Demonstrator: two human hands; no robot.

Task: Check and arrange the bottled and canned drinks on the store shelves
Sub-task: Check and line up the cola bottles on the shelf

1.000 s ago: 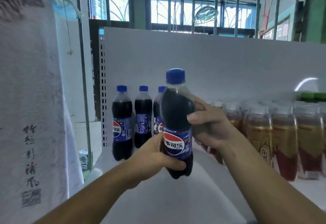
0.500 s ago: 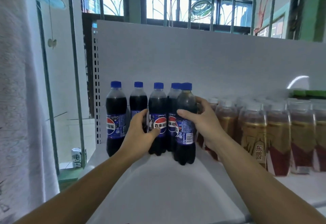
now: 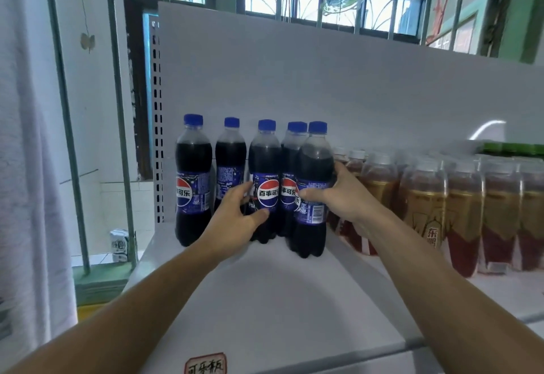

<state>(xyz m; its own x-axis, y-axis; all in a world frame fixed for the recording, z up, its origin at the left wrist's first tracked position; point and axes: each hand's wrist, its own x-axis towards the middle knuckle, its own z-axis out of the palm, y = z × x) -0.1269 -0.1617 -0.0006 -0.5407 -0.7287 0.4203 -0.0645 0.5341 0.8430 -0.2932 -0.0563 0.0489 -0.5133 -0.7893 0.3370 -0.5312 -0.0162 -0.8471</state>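
— Both hands are in view; what does each do?

— Left hand (image 3: 235, 222) grasps the third cola bottle (image 3: 265, 167) at label height, thumb across the front and fingers round its left side. Right hand (image 3: 341, 197) grasps the fifth cola bottle (image 3: 313, 164), thumb on the label and fingers curled behind it.

— How many cola bottles (image 3: 192, 185) are there, and where?

— Five, counted from the left, all upright at the left end of the shelf (image 3: 279, 300). The fifth stands nearest the viewer, just in front of the fourth and partly covering it.

— Material and form?

— Clear plastic with rounded shoulders, dark liquid, blue screw caps, blue wrap labels bearing a red, white and blue roundel, and lobed bases.

— And to the right?

— Tea bottles (image 3: 426, 197) in close rows, of clear plastic with white caps, their labels gold above and red below. Blur prevents a count. Green caps (image 3: 512, 147) show behind them at the far right.

— The fixture?

— Smooth white shelf and flat white back panel (image 3: 323, 79). One upright (image 3: 158, 138), punched with paired slots, stands at the left. One red-bordered tag (image 3: 205, 365) sits at the front edge.
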